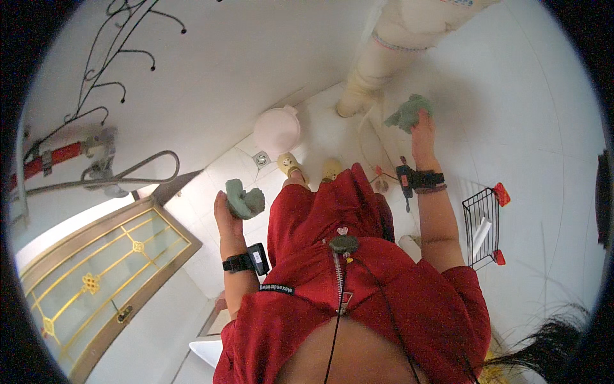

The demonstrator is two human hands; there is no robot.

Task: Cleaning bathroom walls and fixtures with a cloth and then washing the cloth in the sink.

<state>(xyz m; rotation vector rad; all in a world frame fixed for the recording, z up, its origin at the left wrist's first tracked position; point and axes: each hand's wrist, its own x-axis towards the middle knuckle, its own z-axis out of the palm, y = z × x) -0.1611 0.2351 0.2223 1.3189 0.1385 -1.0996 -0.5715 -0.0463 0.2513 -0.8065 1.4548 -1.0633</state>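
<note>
My left hand (226, 215) holds a bunched grey-green cloth (244, 199) out in front of me, above the tiled floor. In my right hand (424, 132) is a second grey-green cloth (410, 113), held against or very near the pale wall at the right. Whether it touches the wall I cannot tell. A black strap with a small device (259, 259) circles my left wrist. Another strapped device (407, 181) sits on the right one.
A pink lidded bin (277, 130) stands by a floor drain (261, 159). A wrapped pipe (383, 62) rises from the corner. On the right wall hangs a black wire basket (483, 225). To the left are a black hook rack (96, 77), a metal rail (144, 174) and a glazed door (110, 269).
</note>
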